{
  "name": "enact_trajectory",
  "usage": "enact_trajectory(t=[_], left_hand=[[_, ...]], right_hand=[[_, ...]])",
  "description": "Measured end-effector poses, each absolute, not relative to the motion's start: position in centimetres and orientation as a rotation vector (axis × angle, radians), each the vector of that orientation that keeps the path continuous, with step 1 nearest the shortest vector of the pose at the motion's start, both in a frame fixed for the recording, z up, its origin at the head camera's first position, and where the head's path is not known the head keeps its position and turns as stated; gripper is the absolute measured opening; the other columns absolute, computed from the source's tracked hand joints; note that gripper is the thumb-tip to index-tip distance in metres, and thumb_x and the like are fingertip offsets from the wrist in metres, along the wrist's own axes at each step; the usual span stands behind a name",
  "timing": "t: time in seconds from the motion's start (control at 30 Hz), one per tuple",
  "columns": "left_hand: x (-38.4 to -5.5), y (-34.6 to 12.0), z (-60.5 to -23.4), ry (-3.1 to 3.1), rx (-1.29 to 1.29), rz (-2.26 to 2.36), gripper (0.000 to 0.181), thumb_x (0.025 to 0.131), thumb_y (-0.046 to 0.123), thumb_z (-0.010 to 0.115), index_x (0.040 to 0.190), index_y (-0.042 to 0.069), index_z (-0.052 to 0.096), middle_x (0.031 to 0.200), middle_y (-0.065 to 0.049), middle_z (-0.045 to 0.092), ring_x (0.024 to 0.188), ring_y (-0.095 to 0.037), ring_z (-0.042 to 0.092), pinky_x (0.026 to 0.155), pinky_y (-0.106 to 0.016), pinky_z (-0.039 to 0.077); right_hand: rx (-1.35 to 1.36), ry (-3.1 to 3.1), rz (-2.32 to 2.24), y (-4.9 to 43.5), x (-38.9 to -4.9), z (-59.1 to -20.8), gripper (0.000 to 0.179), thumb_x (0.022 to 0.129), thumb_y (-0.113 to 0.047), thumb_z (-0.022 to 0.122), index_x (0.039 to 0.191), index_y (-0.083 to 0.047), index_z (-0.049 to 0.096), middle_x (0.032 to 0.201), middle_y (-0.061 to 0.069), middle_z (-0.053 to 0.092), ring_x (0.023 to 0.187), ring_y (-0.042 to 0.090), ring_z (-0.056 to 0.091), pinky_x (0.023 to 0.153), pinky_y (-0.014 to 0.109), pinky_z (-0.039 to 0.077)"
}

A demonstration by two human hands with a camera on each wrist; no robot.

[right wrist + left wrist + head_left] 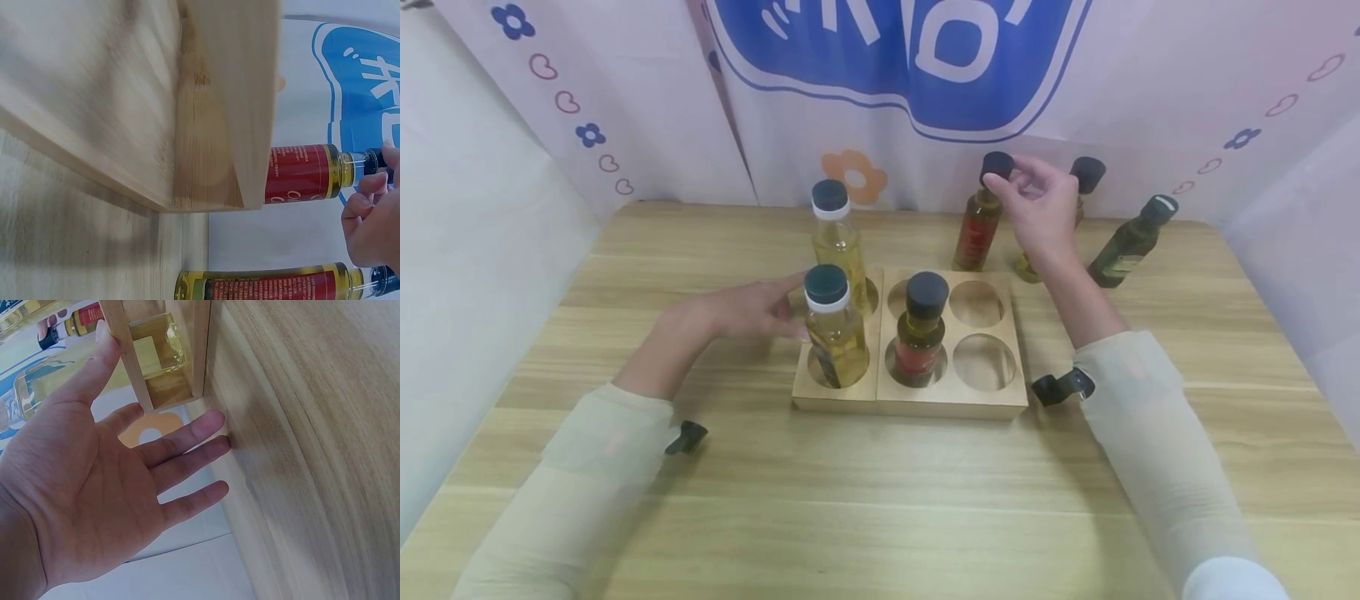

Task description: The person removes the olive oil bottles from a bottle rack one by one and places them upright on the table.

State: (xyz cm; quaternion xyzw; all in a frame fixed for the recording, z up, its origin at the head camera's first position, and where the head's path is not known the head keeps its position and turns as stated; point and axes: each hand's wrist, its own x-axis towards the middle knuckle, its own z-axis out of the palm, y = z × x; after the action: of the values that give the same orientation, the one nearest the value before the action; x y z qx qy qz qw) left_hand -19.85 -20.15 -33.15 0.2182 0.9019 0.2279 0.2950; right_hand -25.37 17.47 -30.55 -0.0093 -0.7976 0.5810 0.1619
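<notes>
Between thumb and fingers, my right hand (1041, 204) pinches the black cap of a red-labelled oil bottle (977, 237), which stands tilted behind the wooden bottle rack (951, 410). My left hand (745, 312) is at the rack's left side, palm showing and fingers spread in the left wrist view; its thumb (103, 359) lies against the wooden side. Two clear bottles of pale yellow oil, the front one (850, 354) and the back one (838, 246), sit in the rack's left holes. Another red-labelled bottle (917, 350) with a black cap sits in its front middle hole.
To the right of the pinched bottle, a black-capped bottle (1088, 175) is partly hidden behind my right hand. A dark green bottle (1127, 250) stands further right. A printed cloth (925, 125) hangs along the back edge of the wooden table (850, 517).
</notes>
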Motion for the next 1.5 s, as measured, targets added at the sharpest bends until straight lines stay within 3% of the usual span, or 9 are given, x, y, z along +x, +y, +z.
enact_trajectory(t=[0.33,0.73,0.93,1.13,1.33,1.5], left_hand=[[-19.9,-20.1,-33.2,2.396,0.579,0.612,0.104,0.095,0.046,0.073,0.168,0.015,0.006,0.126,-0.020,0.062,0.117,-0.035,0.059,0.102,-0.057,0.049],[-19.8,-20.1,-33.1,2.398,0.583,0.610,0.104,0.095,0.047,0.073,0.168,0.016,0.005,0.125,-0.019,0.062,0.116,-0.033,0.059,0.099,-0.054,0.050],[-19.9,-20.0,-33.2,2.396,0.599,0.617,0.105,0.095,0.047,0.073,0.168,0.016,0.005,0.126,-0.020,0.063,0.116,-0.034,0.060,0.100,-0.054,0.050],[-19.8,-20.0,-33.1,2.401,0.593,0.610,0.104,0.095,0.046,0.073,0.168,0.015,0.006,0.125,-0.020,0.063,0.115,-0.034,0.060,0.097,-0.053,0.052],[-19.7,-20.1,-33.1,2.400,0.589,0.613,0.104,0.095,0.047,0.073,0.168,0.014,0.006,0.125,-0.021,0.063,0.115,-0.035,0.060,0.098,-0.054,0.051],[-19.7,-20.1,-33.1,2.394,0.596,0.631,0.105,0.094,0.049,0.073,0.168,0.015,0.006,0.127,-0.020,0.062,0.116,-0.034,0.060,0.099,-0.054,0.051]], right_hand=[[0.074,-2.276,1.653,17.9,-24.7,-30.5,0.060,0.089,-0.024,0.085,0.141,-0.003,0.063,0.075,-0.006,0.059,0.066,0.005,0.058,0.066,0.018,0.049],[0.157,-2.234,1.661,18.0,-22.3,-29.6,0.049,0.090,-0.020,0.083,0.134,-0.003,0.068,0.073,-0.004,0.059,0.054,0.005,0.057,0.062,0.018,0.052],[0.257,-2.261,1.647,17.6,-21.3,-29.2,0.040,0.091,-0.017,0.082,0.127,-0.003,0.072,0.073,-0.004,0.062,0.058,0.010,0.059,0.056,0.019,0.048],[0.332,-2.294,1.687,17.4,-20.4,-29.2,0.032,0.095,-0.017,0.076,0.119,0.003,0.074,0.072,-0.002,0.062,0.063,0.012,0.059,0.060,0.020,0.049],[0.471,-2.338,1.694,17.5,-19.2,-29.1,0.026,0.097,-0.012,0.072,0.117,0.005,0.074,0.072,0.000,0.063,0.059,0.015,0.053,0.051,0.021,0.043],[0.642,-2.388,1.700,17.2,-18.1,-29.0,0.025,0.095,-0.006,0.070,0.117,0.007,0.072,0.077,-0.003,0.070,0.062,0.015,0.057,0.053,0.023,0.048]])
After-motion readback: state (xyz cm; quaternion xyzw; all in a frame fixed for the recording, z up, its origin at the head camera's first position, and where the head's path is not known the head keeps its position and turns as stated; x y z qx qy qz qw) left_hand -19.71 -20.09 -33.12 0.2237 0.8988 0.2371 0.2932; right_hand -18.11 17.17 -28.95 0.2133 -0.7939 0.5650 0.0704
